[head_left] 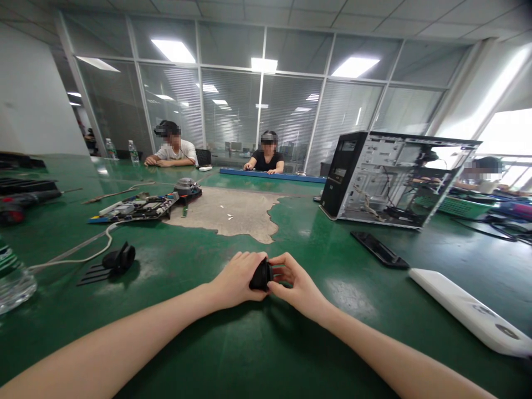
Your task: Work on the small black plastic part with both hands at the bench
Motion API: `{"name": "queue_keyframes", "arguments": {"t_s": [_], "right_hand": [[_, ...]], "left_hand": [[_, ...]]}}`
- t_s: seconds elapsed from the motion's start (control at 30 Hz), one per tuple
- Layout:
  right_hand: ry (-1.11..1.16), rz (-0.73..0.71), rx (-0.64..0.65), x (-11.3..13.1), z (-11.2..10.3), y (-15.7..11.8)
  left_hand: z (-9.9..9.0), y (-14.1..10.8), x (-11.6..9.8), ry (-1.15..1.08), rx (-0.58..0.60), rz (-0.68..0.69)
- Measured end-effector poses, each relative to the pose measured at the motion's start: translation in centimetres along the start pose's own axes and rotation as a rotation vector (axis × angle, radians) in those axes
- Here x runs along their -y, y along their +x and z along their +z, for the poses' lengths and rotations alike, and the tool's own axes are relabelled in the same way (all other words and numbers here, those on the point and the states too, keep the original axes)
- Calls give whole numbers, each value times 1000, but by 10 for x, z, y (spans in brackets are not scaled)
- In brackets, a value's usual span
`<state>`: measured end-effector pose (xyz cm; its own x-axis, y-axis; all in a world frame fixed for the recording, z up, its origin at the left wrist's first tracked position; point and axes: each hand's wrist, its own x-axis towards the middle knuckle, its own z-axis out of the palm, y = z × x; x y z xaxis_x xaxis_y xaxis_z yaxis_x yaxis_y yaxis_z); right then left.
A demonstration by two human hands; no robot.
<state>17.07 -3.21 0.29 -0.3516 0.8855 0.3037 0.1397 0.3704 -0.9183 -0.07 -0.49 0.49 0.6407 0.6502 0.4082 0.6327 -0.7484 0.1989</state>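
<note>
One black plastic part (261, 275) between left hand (239, 277) and right hand (297, 285)

Through the head camera I see the part just above the near middle of the green tabletop (233, 354). It lies directly to the right of the left palm and to the left of the right fingertips. Neither hand is nearer: both touch it. The left wraps it, fingers over the top, thumb beneath; the right pinches its rim between thumb and bent forefinger. The rim faces right, but the left hand hides too much for me to tell the long axis.

Well off to the left I find a slatted black plastic piece (118, 259), and beyond it a motherboard (143, 208).

As for containers, a desktop tower case (347, 177) stands to the far right with its side open, cables (368, 202) and metal framing inside. Behind it I make out a green plastic basket (465, 206); its contents I cannot tell. A clear plastic bottle (14, 277) sits at the left edge, its fill level unclear to me.
</note>
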Motion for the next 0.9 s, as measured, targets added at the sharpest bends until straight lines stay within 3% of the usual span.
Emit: {"name": "queue_keyframes", "arguments": {"t_s": [0.23,0.4,0.63,0.9], "right_hand": [[-8,95,-111,-4,-16,6],[135,166,21,0,-11,8],[150,200,1,-2,-6,15],[109,122,36,-3,-2,5]], "left_hand": [[-1,-2,0,-18,-14,-20],[0,-1,1,-16,-17,-11],[2,0,-1,-14,-31,-11],[1,-1,-1,12,-35,-2]]}}
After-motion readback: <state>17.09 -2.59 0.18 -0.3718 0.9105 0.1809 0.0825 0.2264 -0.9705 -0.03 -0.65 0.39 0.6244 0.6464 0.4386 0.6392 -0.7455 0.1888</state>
